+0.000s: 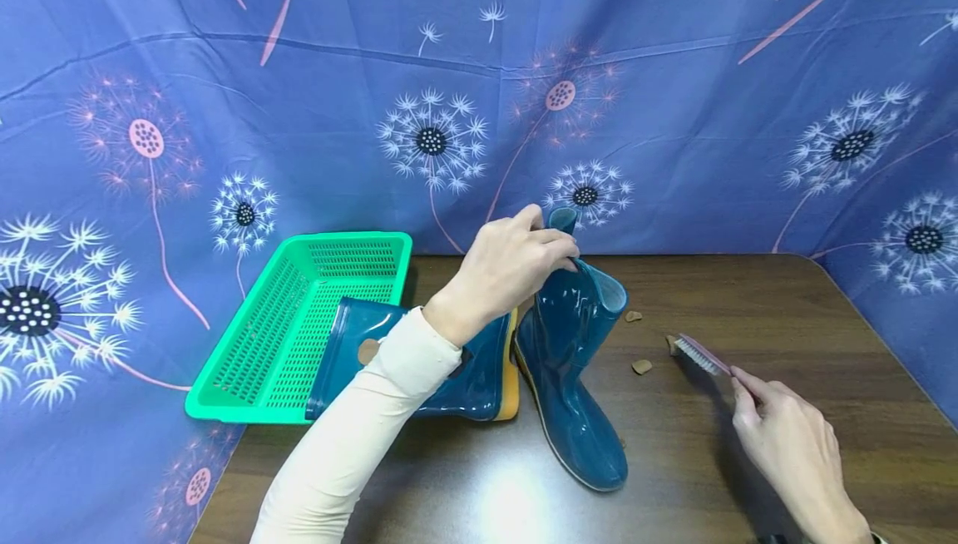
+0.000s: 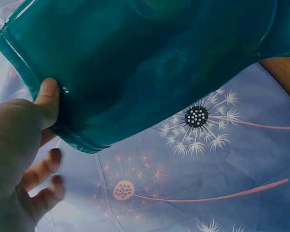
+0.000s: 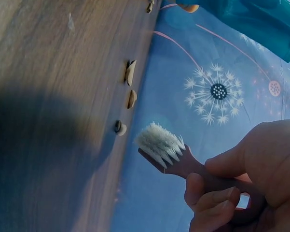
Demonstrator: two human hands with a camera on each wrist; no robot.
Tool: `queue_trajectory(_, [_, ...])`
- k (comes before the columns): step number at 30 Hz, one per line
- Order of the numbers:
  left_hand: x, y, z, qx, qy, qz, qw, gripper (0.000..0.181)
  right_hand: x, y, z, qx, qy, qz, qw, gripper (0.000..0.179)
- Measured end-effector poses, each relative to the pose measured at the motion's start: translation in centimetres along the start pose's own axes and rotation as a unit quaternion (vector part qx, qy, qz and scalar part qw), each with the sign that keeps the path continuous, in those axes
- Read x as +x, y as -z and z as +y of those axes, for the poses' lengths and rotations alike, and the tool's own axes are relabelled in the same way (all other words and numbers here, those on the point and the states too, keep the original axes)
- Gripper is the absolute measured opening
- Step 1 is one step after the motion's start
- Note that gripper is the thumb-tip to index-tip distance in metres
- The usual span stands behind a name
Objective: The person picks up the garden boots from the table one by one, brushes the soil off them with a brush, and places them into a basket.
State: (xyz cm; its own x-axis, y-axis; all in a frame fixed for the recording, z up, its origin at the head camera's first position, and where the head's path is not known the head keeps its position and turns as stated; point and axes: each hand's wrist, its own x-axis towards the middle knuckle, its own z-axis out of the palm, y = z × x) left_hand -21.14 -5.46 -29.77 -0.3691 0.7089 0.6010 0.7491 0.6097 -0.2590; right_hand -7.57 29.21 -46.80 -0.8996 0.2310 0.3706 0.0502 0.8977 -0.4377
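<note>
A glossy blue rubber boot (image 1: 580, 411) stands on the table with its toe toward me. My left hand (image 1: 516, 257) pinches its top rim; in the left wrist view the thumb presses the outside of the shaft (image 2: 149, 72) while two other fingers hang free of it. On the right, my right hand (image 1: 793, 436) holds a small scrub brush (image 1: 699, 354) by its handle, apart from the boot. White bristles (image 3: 159, 140) show in the right wrist view, with fingers curled round the brown handle. The brush head is close to a small brown flake (image 1: 671, 345).
A second blue boot (image 1: 475, 394) with a yellow-tan sole lies on its side under my left forearm, its shaft overlapping the green plastic basket (image 1: 232, 353). More brown flakes (image 1: 641, 367) lie on the wooden table (image 1: 786, 311). A blue dandelion-print cloth (image 1: 337, 136) hangs behind.
</note>
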Motion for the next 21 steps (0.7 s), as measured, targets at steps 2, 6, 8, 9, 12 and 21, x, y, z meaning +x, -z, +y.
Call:
queue_trajectory(2, [0.1,-0.1,0.1,0.016,-0.013,0.017,0.9997,0.020,0.0,-0.1,0.1,0.001,-0.001,-0.001,1.0000,0.031])
queue_trajectory(6, [0.2,0.0,0.2,0.053,-0.038,0.041,0.9970,0.021,0.1,-0.4,0.2,0.005,0.000,-0.002,1.0000,0.031])
queue_trajectory(8, [0.3,0.1,0.3,0.066,-0.046,0.051,0.9955,0.021,0.1,-0.4,0.3,0.005,-0.001,-0.003,1.0000,0.031])
queue_trajectory(9, [0.4,0.1,0.3,0.069,-0.049,0.054,0.9949,0.020,0.2,-0.4,0.3,0.005,-0.002,-0.004,1.0000,0.031])
queue_trajectory(12, [0.6,0.4,0.5,0.064,-0.058,0.061,0.9944,0.020,0.2,-0.4,0.4,0.003,-0.006,-0.007,1.0000,0.032])
queue_trajectory(21, [1.6,0.6,1.1,0.000,-0.063,0.103,0.9926,0.020,0.2,-0.4,0.7,0.005,-0.007,-0.003,1.0000,0.031])
